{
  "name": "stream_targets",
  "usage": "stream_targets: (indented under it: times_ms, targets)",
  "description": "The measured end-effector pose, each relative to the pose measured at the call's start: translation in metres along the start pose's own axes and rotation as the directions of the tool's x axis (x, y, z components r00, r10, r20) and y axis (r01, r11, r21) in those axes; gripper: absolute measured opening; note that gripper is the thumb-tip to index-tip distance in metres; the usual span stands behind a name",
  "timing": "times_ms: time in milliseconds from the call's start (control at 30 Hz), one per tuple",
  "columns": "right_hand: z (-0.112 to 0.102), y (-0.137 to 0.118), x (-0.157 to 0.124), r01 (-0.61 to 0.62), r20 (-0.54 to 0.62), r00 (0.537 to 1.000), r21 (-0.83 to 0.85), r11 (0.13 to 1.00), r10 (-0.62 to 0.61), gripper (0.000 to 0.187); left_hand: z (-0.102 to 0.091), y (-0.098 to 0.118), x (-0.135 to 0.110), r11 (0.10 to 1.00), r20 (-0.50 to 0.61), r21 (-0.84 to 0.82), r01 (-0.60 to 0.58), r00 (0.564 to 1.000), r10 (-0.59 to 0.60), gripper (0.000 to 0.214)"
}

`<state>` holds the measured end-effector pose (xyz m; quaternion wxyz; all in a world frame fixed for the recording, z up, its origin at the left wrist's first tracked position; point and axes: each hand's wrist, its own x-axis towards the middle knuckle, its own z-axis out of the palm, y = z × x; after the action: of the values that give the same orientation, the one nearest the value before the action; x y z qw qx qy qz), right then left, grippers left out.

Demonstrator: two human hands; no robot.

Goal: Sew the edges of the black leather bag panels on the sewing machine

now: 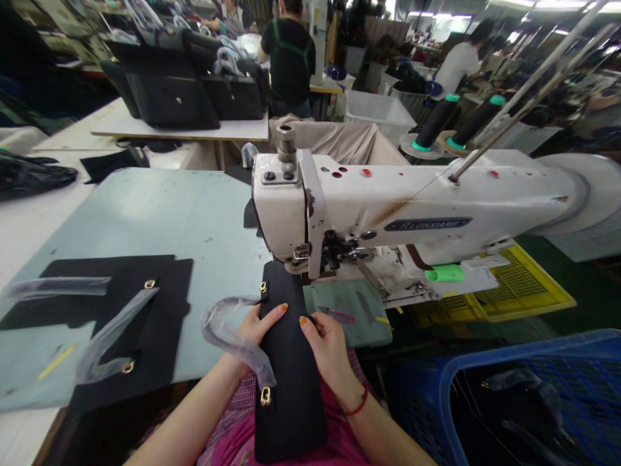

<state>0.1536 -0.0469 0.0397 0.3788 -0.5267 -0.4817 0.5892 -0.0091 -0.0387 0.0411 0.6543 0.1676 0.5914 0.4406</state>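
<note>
Black bag panel (291,388) runs lengthwise at lower center, far end just below the white sewing machine (417,200) head. Left hand (255,330) and right hand (327,353) are both clamped on its side edges. Plastic-wrapped strap (233,336) loops beside the left hand; gold ring (265,396) sits on the panel. More panels (130,310) lie on pale green tabletop (145,220) at left; blue crate (509,395) lower right.

I see the workshop under bright ceiling tubes (572,5): soft shadows, little glare, wide-angle bending along the frame's edges, far corners slightly blurred.
</note>
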Motion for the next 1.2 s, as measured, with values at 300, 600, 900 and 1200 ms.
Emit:
stream_targets:
  times_ms: [300, 600, 900, 1200]
  targets:
    - [0.003, -0.012, 0.020, 0.019, -0.004, 1.000, 0.041, 0.999, -0.019, 0.038, 0.003, 0.014, 0.015, 1.000, -0.017, 0.003, -0.025, 1.000, 0.025, 0.046]
    - [0.005, -0.012, 0.041, 0.031, 0.011, 0.999, 0.032, 0.999, -0.031, 0.035, 0.003, 0.031, 0.028, 0.999, 0.004, 0.010, -0.047, 0.999, 0.047, 0.048]
    - [0.008, -0.020, 0.061, 0.070, -0.015, 0.997, -0.028, 0.997, -0.070, 0.036, 0.002, 0.045, 0.045, 0.993, 0.031, 0.076, -0.093, 0.995, 0.091, 0.058]
    - [0.010, -0.032, 0.071, 0.140, -0.070, 0.986, -0.140, 0.980, -0.150, 0.044, -0.005, 0.053, 0.067, 0.978, 0.012, 0.130, -0.162, 0.987, 0.162, 0.063]
